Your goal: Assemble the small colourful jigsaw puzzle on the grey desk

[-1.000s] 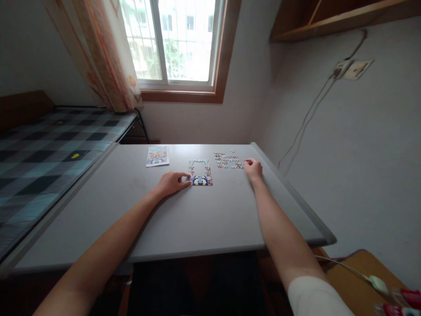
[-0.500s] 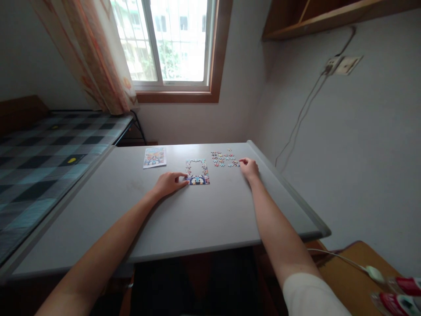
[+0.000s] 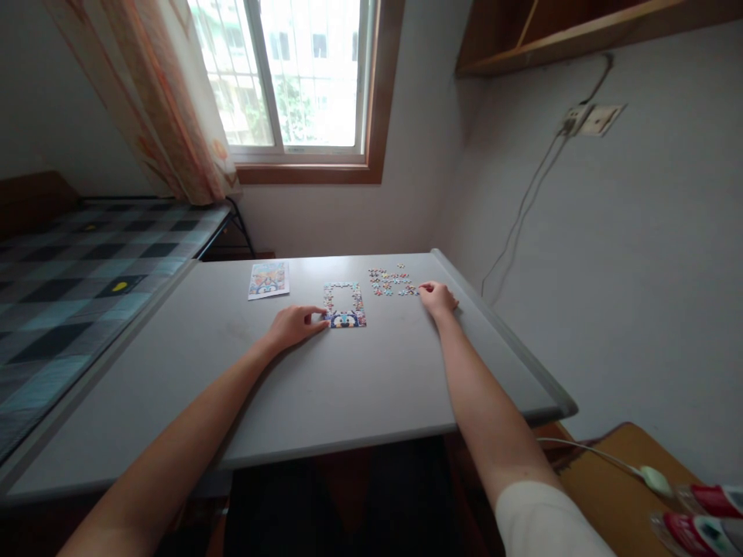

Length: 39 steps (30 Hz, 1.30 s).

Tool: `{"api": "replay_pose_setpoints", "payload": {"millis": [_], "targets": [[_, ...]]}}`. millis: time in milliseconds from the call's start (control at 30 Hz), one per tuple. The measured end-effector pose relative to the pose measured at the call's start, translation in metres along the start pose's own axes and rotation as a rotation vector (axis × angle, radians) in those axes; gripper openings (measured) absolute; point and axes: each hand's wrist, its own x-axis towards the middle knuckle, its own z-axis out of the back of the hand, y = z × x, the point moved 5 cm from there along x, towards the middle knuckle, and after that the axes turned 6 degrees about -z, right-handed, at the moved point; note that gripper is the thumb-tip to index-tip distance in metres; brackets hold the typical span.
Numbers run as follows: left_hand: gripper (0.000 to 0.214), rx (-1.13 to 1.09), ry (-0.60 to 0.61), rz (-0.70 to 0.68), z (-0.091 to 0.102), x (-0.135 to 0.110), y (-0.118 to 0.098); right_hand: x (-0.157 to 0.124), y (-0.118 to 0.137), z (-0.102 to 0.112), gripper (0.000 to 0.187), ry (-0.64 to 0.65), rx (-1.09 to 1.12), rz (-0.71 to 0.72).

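Note:
A partly assembled jigsaw puzzle (image 3: 348,320) lies flat on the grey table (image 3: 348,387). Its border is joined around a bare middle, and a dark blue figure fills the bottom rows. At its lower left edge rests my left hand (image 3: 293,326), thumb and forefinger apart and touching the border. Loose puzzle pieces (image 3: 390,277) are spread to the right of the puzzle. My right hand (image 3: 436,297) is at the right end of these pieces with its fingertips pinched together; whatever is between them is too small to make out.
A printed picture sheet (image 3: 269,280) lies left of the puzzle. A checked bed (image 3: 116,255) stands beyond the table's left edge, and a wall with a socket (image 3: 586,120) rises on the right. Bottles (image 3: 702,530) and a white cable lie on a brown surface at lower right.
The view has shifted slightly, so everything sits a little further left. Both hands keep nearly the same places; the right fingers have drawn in a little more over the pieces' edge.

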Motion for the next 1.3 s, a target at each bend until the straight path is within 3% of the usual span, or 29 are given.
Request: {"api": "replay_pose_setpoints", "payload": {"millis": [1300], "targets": [[0.048,-0.008,-0.013,-0.012,-0.0012,0.0002,0.0022,0.0044,-0.0022,-0.0042,0.023,0.014,-0.04,0.014]]}}
